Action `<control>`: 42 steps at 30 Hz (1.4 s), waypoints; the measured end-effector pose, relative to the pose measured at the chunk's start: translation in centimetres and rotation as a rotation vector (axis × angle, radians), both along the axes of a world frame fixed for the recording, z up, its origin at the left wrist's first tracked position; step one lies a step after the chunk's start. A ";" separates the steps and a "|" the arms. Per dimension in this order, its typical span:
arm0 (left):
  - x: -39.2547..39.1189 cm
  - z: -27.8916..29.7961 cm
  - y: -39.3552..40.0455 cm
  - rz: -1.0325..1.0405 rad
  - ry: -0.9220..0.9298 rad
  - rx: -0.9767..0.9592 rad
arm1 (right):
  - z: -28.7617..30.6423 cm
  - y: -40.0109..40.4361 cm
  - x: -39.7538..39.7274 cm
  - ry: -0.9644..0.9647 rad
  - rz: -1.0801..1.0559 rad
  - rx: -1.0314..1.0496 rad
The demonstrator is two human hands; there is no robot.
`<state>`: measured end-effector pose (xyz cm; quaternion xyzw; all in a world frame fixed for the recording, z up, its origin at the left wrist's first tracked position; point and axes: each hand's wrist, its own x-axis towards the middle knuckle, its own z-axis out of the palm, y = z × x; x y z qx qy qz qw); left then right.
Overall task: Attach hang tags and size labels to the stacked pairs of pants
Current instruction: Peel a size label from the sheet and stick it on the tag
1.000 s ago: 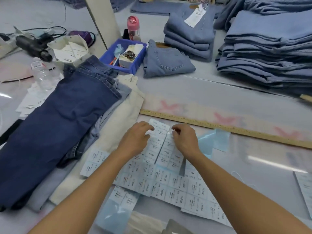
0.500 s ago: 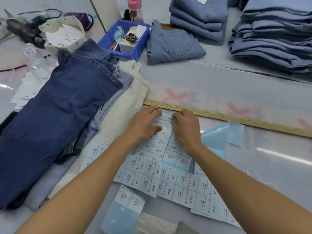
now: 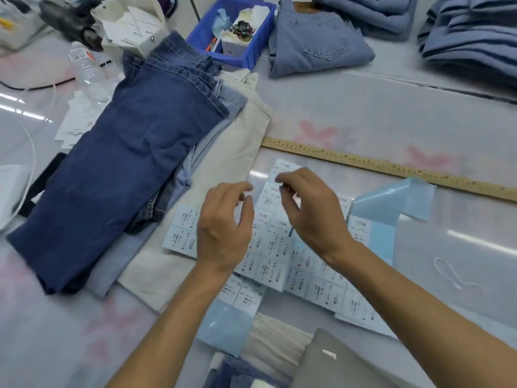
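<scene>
Sheets of size labels (image 3: 275, 249) printed "1103#" lie fanned across the lower centre of the frame on the pale surface (image 3: 363, 107). The right hand (image 3: 310, 217) pinches the edge of a label strip between thumb and forefinger; the left hand (image 3: 223, 231) hovers beside it, fingers loosely curled and holding nothing. At left lies a stack of pants (image 3: 120, 169), dark denim on top, cream beneath. A yellow ruler (image 3: 391, 166) crosses above the labels, a blue bin (image 3: 235, 26) at upper centre.
</scene>
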<state>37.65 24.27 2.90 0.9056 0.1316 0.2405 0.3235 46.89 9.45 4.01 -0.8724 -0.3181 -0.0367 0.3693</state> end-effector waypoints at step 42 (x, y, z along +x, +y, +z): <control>-16.0 -3.7 -3.7 0.323 0.254 -1.279 | -2.5 -1.4 -12.8 0.683 0.176 -0.298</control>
